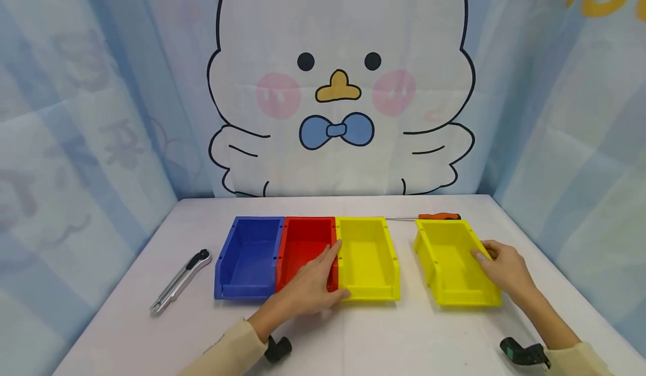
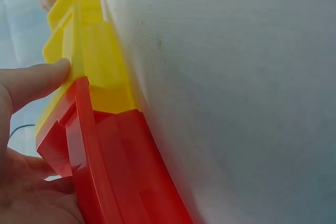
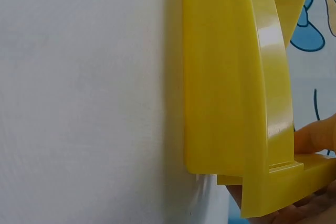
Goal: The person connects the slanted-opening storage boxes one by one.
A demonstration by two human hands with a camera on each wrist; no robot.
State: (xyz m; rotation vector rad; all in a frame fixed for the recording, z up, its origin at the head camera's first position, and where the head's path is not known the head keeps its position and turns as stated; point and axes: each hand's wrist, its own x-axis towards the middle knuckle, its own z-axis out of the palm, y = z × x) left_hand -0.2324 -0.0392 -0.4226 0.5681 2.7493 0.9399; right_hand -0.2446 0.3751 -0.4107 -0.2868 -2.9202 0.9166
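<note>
Three bins stand side by side: a blue bin (image 1: 250, 258), a red bin (image 1: 308, 236) and a yellow bin (image 1: 367, 258). My left hand (image 1: 315, 286) reaches across the red bin with fairly straight fingers. Its fingertips touch the wall where red meets yellow, and in the left wrist view its thumb (image 2: 39, 80) rests against the yellow bin's front edge. Farther right is a second yellow bin (image 1: 454, 264), slightly angled and apart from the row. My right hand (image 1: 507, 269) grips its right side wall, thumb inside and fingers outside.
A utility knife (image 1: 180, 282) lies on the white table (image 1: 378, 342) left of the blue bin. Behind the yellow bins lies a screwdriver with an orange handle (image 1: 439, 216). A printed curtain (image 1: 343, 163) closes off the back and sides.
</note>
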